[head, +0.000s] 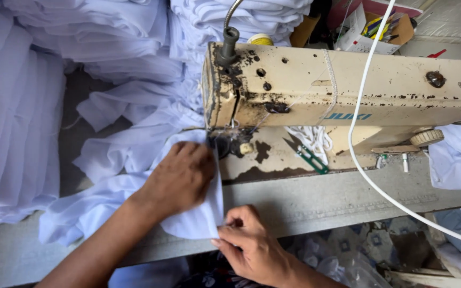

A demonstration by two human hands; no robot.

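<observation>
A piece of white cloth [196, 216] is being pressed flat by the left hand [180, 178], which is lying open on it, palm down, with the fingers pointing toward the needle area of the cream sewing machine [342, 90]. The cloth's near corner is being pinched by the right hand [246, 240] — thumb and fingertips closed on the edge, at the front of the counter [316, 200]. The cloth is being held on the counter just left of the machine's worn bed, its far end lying under the machine's head. More white fabric [118, 144] is being spread out behind it, and folded white stacks [12, 117] are being kept at the far left. A white cable [358, 160] is hanging across the machine — and green-handled snips [310, 159] are lying on its bed.
</observation>
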